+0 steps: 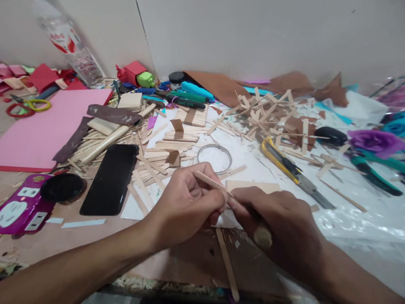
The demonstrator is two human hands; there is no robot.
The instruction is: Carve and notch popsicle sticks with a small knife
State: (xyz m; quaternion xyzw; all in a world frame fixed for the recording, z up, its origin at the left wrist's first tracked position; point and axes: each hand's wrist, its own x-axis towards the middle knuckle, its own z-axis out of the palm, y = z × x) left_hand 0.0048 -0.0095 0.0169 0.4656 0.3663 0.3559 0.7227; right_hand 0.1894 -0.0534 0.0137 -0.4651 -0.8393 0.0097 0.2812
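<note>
My left hand is closed in a pinch on a thin wooden craft stick that points up and to the left. My right hand is closed on a tool with a rounded wooden handle, its tip hidden where the two hands meet. Both hands hover near the front edge of the table, over a white sheet. Another loose stick lies under them, pointing toward the table edge.
A black phone and piles of wooden sticks lie to the left. A yellow utility knife, a metal ring, stick offcuts, green pliers, paper flowers, pink card, scissors, a purple power strip.
</note>
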